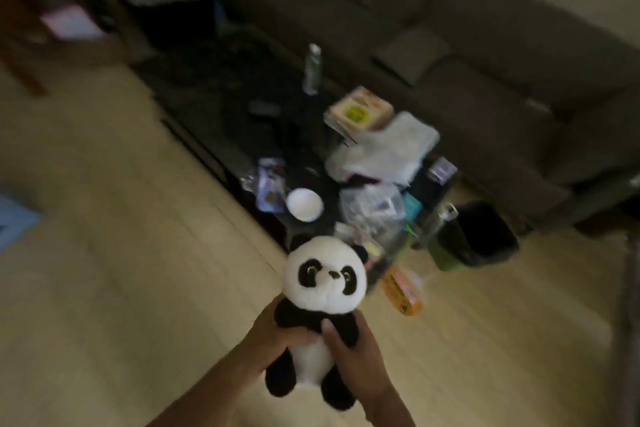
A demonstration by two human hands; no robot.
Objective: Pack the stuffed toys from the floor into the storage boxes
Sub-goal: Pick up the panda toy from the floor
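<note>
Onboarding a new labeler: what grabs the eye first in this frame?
The black-and-white panda plush, held upright in both hands, left hand and right hand, low centre over the pale floor. Behind it, a dark coffee table cluttered with a white bowl and plastic bags, and a grey sofa beyond.

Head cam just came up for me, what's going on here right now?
A person is holding a stuffed panda in front of them with both hands: the left hand grips its side and the right hand wraps the other side, thumb across its chest. The toy is off the floor and upright, facing the camera. Behind it is a dark coffee table cluttered with bags, a white bowl and a bottle, with a black bin beside it. No storage box is clearly visible; the picture is blurred.
</note>
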